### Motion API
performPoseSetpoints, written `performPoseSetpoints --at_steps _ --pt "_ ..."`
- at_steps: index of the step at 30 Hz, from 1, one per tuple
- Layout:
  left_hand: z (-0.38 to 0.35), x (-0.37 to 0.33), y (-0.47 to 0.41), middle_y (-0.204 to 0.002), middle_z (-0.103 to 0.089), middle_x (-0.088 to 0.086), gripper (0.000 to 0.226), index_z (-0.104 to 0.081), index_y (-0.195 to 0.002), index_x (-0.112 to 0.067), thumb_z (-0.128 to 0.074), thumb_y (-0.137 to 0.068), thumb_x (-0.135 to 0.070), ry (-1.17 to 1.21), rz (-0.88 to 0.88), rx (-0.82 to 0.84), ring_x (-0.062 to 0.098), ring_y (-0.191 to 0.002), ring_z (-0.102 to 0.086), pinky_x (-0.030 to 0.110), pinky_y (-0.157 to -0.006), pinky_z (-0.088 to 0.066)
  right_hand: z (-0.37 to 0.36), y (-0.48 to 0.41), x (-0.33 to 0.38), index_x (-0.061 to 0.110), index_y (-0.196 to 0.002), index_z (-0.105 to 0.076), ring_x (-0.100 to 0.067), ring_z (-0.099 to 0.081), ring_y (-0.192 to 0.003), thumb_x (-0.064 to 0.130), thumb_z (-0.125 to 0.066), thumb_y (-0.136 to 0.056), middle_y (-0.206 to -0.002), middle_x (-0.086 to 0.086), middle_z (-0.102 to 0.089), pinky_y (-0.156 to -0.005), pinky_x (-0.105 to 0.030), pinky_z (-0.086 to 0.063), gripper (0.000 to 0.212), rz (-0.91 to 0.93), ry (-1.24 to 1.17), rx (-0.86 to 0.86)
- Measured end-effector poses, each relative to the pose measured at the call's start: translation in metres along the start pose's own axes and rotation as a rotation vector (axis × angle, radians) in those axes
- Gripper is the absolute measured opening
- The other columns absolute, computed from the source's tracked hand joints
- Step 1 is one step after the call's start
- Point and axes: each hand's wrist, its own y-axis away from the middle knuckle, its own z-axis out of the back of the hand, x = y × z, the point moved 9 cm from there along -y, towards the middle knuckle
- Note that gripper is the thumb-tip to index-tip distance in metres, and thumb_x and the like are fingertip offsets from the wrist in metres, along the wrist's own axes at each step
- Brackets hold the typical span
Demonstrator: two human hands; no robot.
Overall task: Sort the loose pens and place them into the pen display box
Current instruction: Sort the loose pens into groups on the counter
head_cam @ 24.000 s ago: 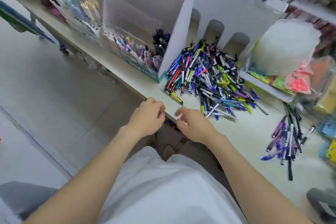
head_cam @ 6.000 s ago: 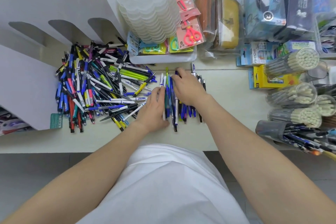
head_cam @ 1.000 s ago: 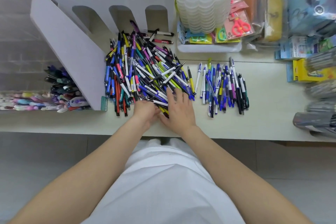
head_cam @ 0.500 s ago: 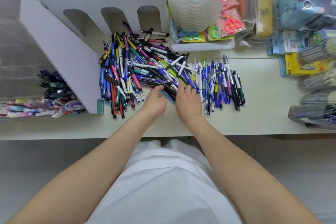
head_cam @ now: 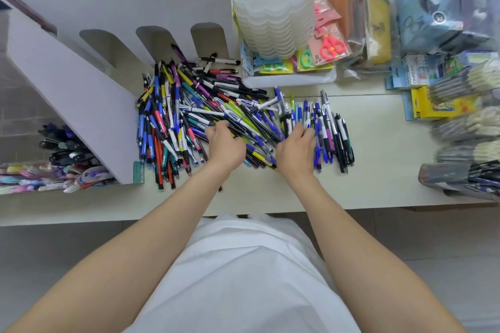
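Note:
A big jumbled pile of loose pens (head_cam: 186, 108) lies on the pale shelf (head_cam: 378, 170), against the open front of the white stepped pen display box (head_cam: 81, 89). To its right, a neater row of pens (head_cam: 331, 130) lies side by side, pointing away from me. My left hand (head_cam: 226, 144) is at the pile's near right part, its fingers curled down into the pens and gripping some. My right hand (head_cam: 296, 150) lies between pile and row, its spread fingers touching the row's left pens.
Behind the pens, a stack of translucent plastic containers (head_cam: 273, 8) stands in a white tray (head_cam: 289, 80) with packaged scissors. Yellow box (head_cam: 433, 105) and bundled pencils (head_cam: 465, 127) crowd the right. A box of coloured markers (head_cam: 54, 167) sits left. The shelf edge runs just below my wrists.
Both hands have moved away from me and apart. The left hand now digs into the pile, and the right hand has shifted right onto the sorted row.

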Motion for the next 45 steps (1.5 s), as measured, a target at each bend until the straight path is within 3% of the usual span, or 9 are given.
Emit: performPoseSetpoints --at_steps 5,10,15,20,25,33,36,39,45 --pt "0.002 -0.031 -0.018 -0.148 -0.034 0.010 0.054 -0.048 -0.149 -0.010 -0.056 -0.097 -0.002 -0.267 -0.305 -0.083 0.032 -0.134 -0.045 0.043 -0.113 -0.043 0.001 -0.005 0.016 0.000 -0.147 -0.045 -0.034 -0.047 -0.123 0.021 -0.073 -0.097 -0.136 -0.020 -0.046 -0.103 -0.036 -0.043 0.061 0.159 0.072 0.015" --pt "0.013 -0.068 -0.066 -0.170 -0.021 0.019 0.072 -0.028 -0.163 -0.006 -0.056 -0.098 -0.013 -0.656 -0.489 -0.071 0.039 -0.159 -0.018 0.057 -0.126 -0.024 0.010 -0.020 0.033 0.002 -0.154 -0.040 -0.038 -0.045 -0.134 0.031 -0.066 -0.098 -0.148 -0.023 -0.045 -0.112 -0.046 -0.043 0.068 0.273 0.086 -0.004" --pt "0.004 -0.086 -0.120 -0.179 -0.003 0.003 0.077 -0.012 -0.169 -0.015 -0.045 -0.102 -0.031 -0.869 -0.471 0.190 0.027 -0.164 -0.002 0.063 -0.126 -0.014 -0.001 -0.054 0.045 -0.003 -0.164 -0.020 -0.038 -0.026 -0.156 0.032 -0.055 -0.104 -0.167 -0.024 -0.030 -0.129 -0.047 -0.023 0.078 0.303 0.014 0.125" --pt "-0.003 -0.090 -0.130 -0.176 -0.014 0.001 0.079 -0.011 -0.169 -0.020 -0.045 -0.100 -0.033 -0.975 -0.510 0.207 0.025 -0.162 -0.005 0.070 -0.121 -0.009 0.000 -0.069 0.045 0.011 -0.157 -0.042 -0.031 -0.050 -0.136 0.022 -0.052 -0.109 -0.146 -0.010 -0.059 -0.109 -0.048 -0.042 0.050 0.372 0.093 0.096" --pt "-0.018 -0.065 -0.106 -0.177 -0.007 -0.001 0.076 -0.011 -0.168 -0.024 -0.043 -0.101 -0.035 -0.988 -0.572 0.234 0.025 -0.164 0.005 0.075 -0.122 0.000 0.011 -0.061 0.027 0.010 -0.127 -0.069 -0.032 -0.058 -0.108 0.016 -0.058 -0.105 -0.115 -0.006 -0.074 -0.091 -0.042 -0.046 0.026 0.348 0.042 -0.073" --pt "-0.026 -0.053 -0.060 -0.172 -0.029 0.000 0.064 -0.032 -0.165 -0.021 -0.045 -0.103 -0.026 -0.847 -0.709 0.211 0.023 -0.163 -0.014 0.064 -0.126 -0.010 0.009 -0.041 0.034 0.000 -0.143 -0.057 -0.036 -0.048 -0.141 -0.004 -0.054 -0.101 -0.149 -0.022 -0.052 -0.120 -0.045 -0.043 0.043 0.440 -0.103 -0.081" --pt "0.015 -0.062 -0.047 -0.142 -0.064 0.004 0.044 -0.069 -0.134 -0.015 -0.050 -0.094 -0.014 -0.575 -0.823 -0.027 0.024 -0.139 -0.053 0.054 -0.118 -0.037 0.019 -0.035 0.051 0.005 -0.133 -0.064 -0.036 -0.053 -0.126 -0.002 -0.050 -0.092 -0.137 -0.018 -0.059 -0.105 -0.047 -0.046 0.044 0.496 0.015 -0.194" --pt "0.079 -0.052 -0.058 -0.115 -0.069 0.003 0.033 -0.074 -0.113 -0.011 -0.048 -0.093 -0.014 -0.351 -0.727 -0.315 0.021 -0.113 -0.061 0.047 -0.105 -0.048 0.016 -0.025 0.098 0.006 -0.124 -0.068 -0.034 -0.055 -0.108 0.002 -0.046 -0.090 -0.119 -0.015 -0.063 -0.091 -0.044 -0.046 0.040 0.702 0.046 -0.186" --pt "0.126 -0.042 -0.131 -0.166 -0.032 0.018 0.062 -0.036 -0.160 -0.004 -0.045 -0.102 -0.025 -0.631 -0.386 -0.181 0.040 -0.149 -0.033 0.058 -0.119 -0.031 -0.023 -0.054 0.189 -0.005 -0.138 -0.056 -0.038 -0.059 -0.119 0.000 -0.063 -0.091 -0.130 -0.021 -0.063 -0.104 -0.044 -0.049 0.047 0.820 0.214 0.043"
